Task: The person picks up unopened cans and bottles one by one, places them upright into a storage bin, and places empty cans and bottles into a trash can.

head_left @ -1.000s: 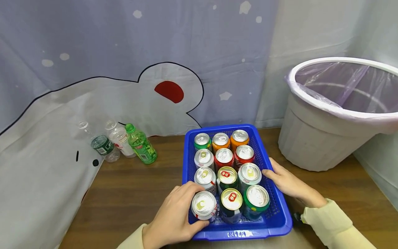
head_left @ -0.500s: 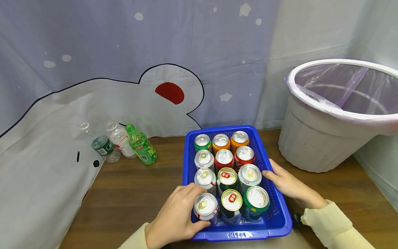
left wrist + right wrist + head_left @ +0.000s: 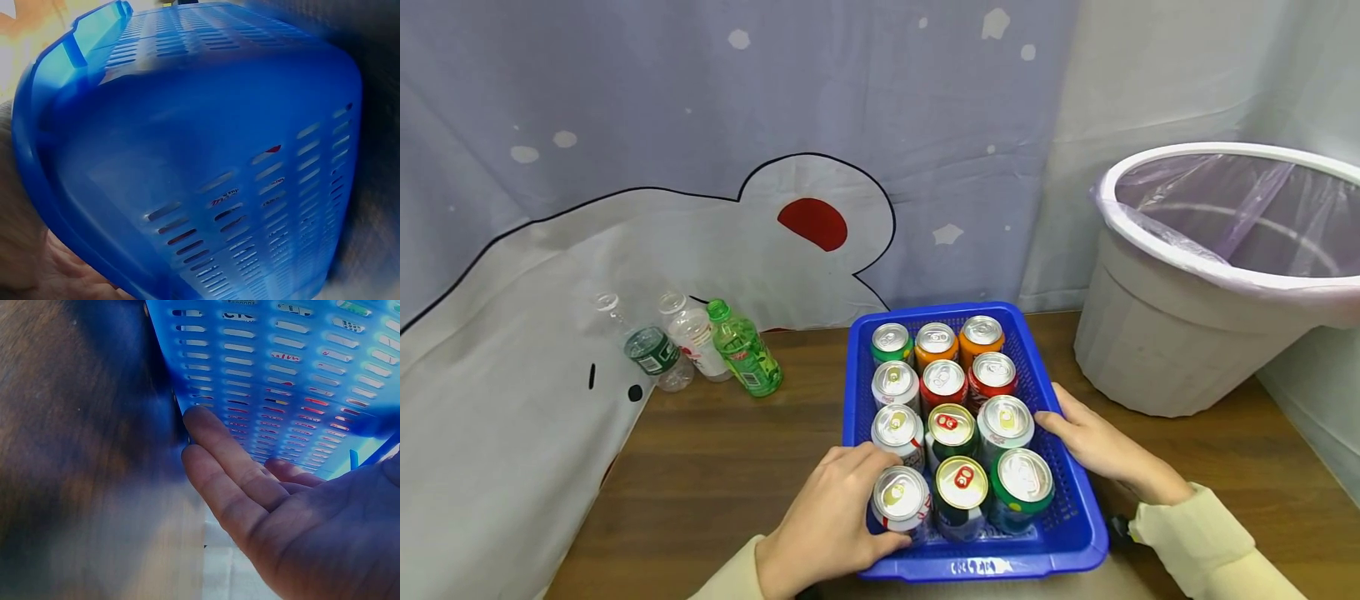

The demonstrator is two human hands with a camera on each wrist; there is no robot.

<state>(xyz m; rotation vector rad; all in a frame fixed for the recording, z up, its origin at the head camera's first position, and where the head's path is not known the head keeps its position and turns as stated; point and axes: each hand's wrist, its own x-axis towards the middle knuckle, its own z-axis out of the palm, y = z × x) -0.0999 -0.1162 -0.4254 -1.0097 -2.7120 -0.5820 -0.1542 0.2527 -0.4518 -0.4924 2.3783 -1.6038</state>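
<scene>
In the head view a blue plastic basket (image 3: 1078, 508) holds rows of upright drink cans. My left hand (image 3: 831, 517) reaches over the basket's front left corner and holds a white and silver can (image 3: 901, 497) between thumb and fingers; that can stands in the corner. On the basket's right side my right hand (image 3: 1101, 442) has its thumb over the rim. The right wrist view shows that hand's fingers (image 3: 231, 487) along the slotted outer wall. Beside the held can stand a dark can with a gold top (image 3: 962, 492) and a green can (image 3: 1022, 483). Blue basket wall fills the left wrist view.
Left of the basket, a green bottle (image 3: 745, 350) and two clear bottles, one with a dark green label (image 3: 653, 350), stand on the wooden table (image 3: 737, 450). A grey bin (image 3: 1165, 333) with a purple liner stands at right. A patterned curtain (image 3: 700, 100) hangs behind.
The held can and my left hand have shifted slightly to the right in the head view. The right hand stays at the basket's side.
</scene>
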